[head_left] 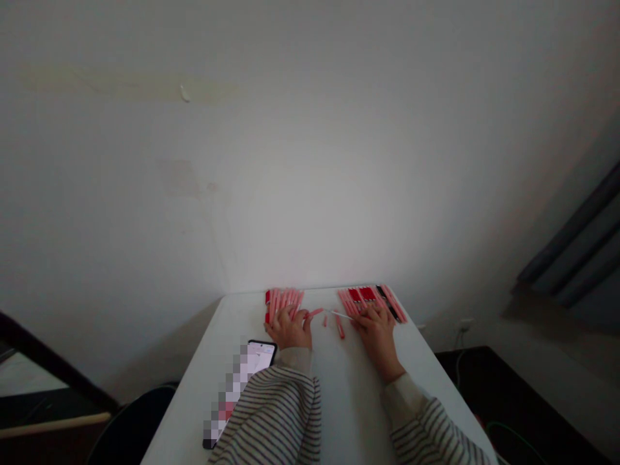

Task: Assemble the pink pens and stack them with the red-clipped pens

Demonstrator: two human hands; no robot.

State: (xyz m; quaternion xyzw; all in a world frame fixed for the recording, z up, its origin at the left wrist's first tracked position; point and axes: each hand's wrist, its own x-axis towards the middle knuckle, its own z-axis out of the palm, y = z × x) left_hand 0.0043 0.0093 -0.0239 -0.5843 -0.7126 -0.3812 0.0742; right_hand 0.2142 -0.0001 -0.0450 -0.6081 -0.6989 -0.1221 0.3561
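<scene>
My left hand (pixel 293 330) is closed on a pink pen barrel (pixel 316 312) that points to the right. My right hand (pixel 376 334) pinches a thin white stick (pixel 341 315), perhaps a pen refill, whose far end lies close to the barrel's open-looking tip; whether they touch I cannot tell. Between the hands lie a short pink piece (pixel 325 321), like a cap, and a longer pink tube (pixel 340 327) with a darker red end. Behind my left hand is a bunch of pink pens (pixel 287 298). More pink pens (pixel 345 299) lie in a row behind my right hand.
All of this lies on a white table (pixel 346 394) against a pale wall (pixel 310 161). A phone (pixel 261 352) with a lit screen lies by my left forearm. Red pieces (pixel 362 294) and a black strip (pixel 387 303) sit among the right-hand pens. A dark curtain (pixel 576 258) hangs right.
</scene>
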